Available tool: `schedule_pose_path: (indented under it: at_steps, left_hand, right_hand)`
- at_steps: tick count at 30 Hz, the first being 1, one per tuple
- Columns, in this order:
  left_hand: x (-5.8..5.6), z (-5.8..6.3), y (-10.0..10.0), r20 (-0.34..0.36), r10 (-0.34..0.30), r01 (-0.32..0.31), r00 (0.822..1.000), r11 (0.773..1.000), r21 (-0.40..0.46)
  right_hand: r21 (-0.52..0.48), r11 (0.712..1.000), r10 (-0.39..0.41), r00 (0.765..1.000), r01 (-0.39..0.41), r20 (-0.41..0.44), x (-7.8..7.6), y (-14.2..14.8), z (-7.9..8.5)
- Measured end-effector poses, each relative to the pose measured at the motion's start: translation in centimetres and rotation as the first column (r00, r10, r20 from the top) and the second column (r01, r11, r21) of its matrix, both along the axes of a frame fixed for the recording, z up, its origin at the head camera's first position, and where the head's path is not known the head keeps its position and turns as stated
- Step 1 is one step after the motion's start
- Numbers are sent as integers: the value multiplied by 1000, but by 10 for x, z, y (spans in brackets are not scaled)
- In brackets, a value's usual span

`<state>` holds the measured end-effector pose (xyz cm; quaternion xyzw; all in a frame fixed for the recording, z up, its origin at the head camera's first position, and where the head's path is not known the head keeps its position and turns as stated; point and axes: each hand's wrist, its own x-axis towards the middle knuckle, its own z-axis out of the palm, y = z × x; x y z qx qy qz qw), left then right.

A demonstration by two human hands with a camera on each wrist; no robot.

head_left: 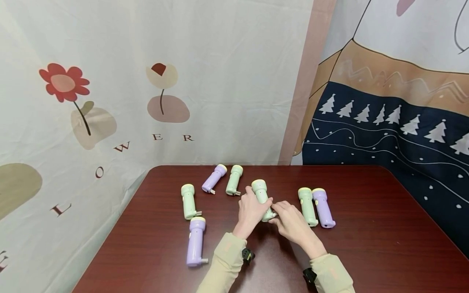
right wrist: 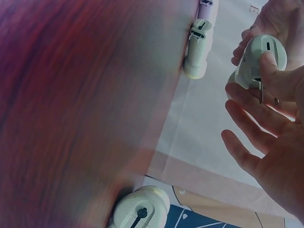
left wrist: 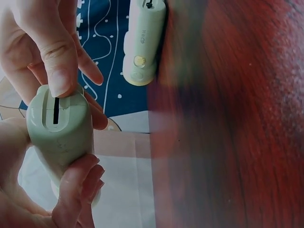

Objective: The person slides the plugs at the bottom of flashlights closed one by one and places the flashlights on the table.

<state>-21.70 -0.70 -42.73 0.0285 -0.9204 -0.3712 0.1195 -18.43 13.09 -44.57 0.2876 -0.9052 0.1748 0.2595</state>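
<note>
My left hand [head_left: 250,209] grips a pale green flashlight [head_left: 260,191] around its body, just over the middle of the table. Its yellow-rimmed head points away and its tail end faces me. The left wrist view shows a dark slot [left wrist: 56,111] in that tail. At the tail, my right hand [head_left: 293,223] pinches the flashlight between thumb and index finger, the thumb lying on the end face. Metal plug prongs [right wrist: 261,92] stick out sideways beside the right fingers. The other right fingers are spread loosely beyond it.
At left on the brown table [head_left: 146,244] lie a green flashlight [head_left: 188,202] and a purple one [head_left: 196,242], prongs out. Behind them are another purple flashlight [head_left: 214,179] and a green one [head_left: 234,180]. To the right, a green flashlight [head_left: 307,206] lies beside a purple one [head_left: 324,208].
</note>
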Motion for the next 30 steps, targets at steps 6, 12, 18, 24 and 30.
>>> schedule_pose_path:
  at_steps: [6, 12, 18, 24, 30]
  left_hand:
    - [1, 1, 0, -11, -1, 1, 1000, 1000, -5]
    - [1, 1, 0, -13, -4, 4, 1000, 1000, -1]
    - [2, 1, 0, -20, -6, 6, 1000, 1000, 4]
    - [3, 2, 0, -20, -10, 10, 1000, 1000, 16]
    - [3, 2, 1, -12, -11, 12, 1000, 1000, 28]
  right_hand:
    - [1, 1000, 13, 1000, -13, -26, -1, 0, 0]
    - [4, 1000, 9, 1000, -9, -26, 0, 0, 2]
    - [9, 1000, -9, 1000, 9, -12, 2, 0, 3]
    - [12, 1000, -15, 1000, 15, -12, 2, 0, 3]
    - [8, 1000, -14, 1000, 14, -8, 2, 0, 4]
